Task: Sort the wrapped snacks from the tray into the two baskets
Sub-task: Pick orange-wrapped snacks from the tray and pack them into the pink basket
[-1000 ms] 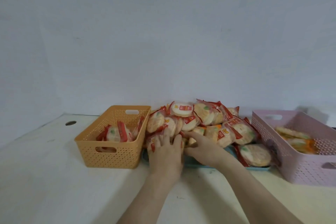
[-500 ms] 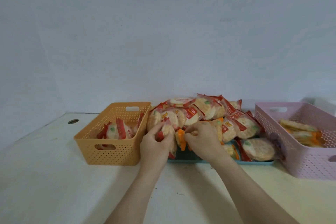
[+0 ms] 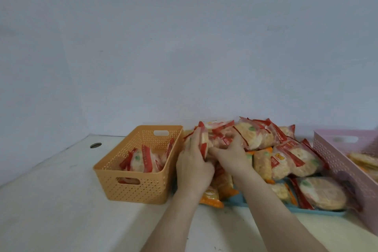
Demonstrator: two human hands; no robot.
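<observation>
- Head view: snacks [image 3: 263, 145] heaped on a blue tray [image 3: 319, 213], mostly red-wrapped, a few orange ones at the front.
- Risen since half a second ago from the heap's front to its top left: both hands.
- Left hand [image 3: 194, 168] curled round a red pack; right hand [image 3: 232, 156] gripping packs just beside it.
- Probably gathering a red bundle; heap still large.
- Orange basket [image 3: 133, 188] left, a few red packs inside; pink basket [image 3: 335, 155] right.

Left hand [image 3: 194, 166] and right hand [image 3: 233, 157] grip snacks [image 3: 255, 137] (heaped).
</observation>
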